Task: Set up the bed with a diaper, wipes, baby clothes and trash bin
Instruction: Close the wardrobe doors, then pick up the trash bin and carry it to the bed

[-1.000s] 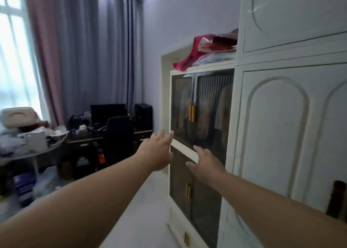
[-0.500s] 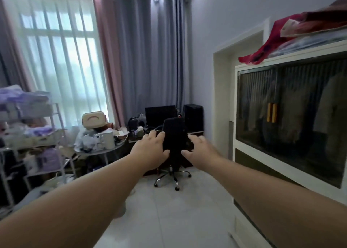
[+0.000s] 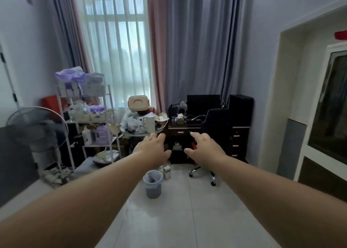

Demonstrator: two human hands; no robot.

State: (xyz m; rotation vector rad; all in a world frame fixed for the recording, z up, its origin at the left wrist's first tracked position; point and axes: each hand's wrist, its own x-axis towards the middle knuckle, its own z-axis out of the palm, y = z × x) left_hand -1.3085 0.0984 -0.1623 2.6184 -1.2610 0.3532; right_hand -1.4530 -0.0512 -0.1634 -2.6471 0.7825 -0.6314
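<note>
Head view: left hand [image 3: 152, 150] and right hand [image 3: 205, 149] both stretched forward, fingers spread, grasping nothing. Trash bin [image 3: 152, 184] stands on the floor tiles beneath the hands, well apart from them — not yet picked up. Purple packs on the wire shelf [image 3: 84, 116] may be diapers or wipes; cannot tell. Judgement — nothing gathered so far, all items left

A wire shelf rack [image 3: 105, 116] stands against the curtained window [image 3: 116, 47], a fan [image 3: 37, 129] beside it. A black office chair [image 3: 216, 124] faces the dark desk [image 3: 206, 133].
</note>
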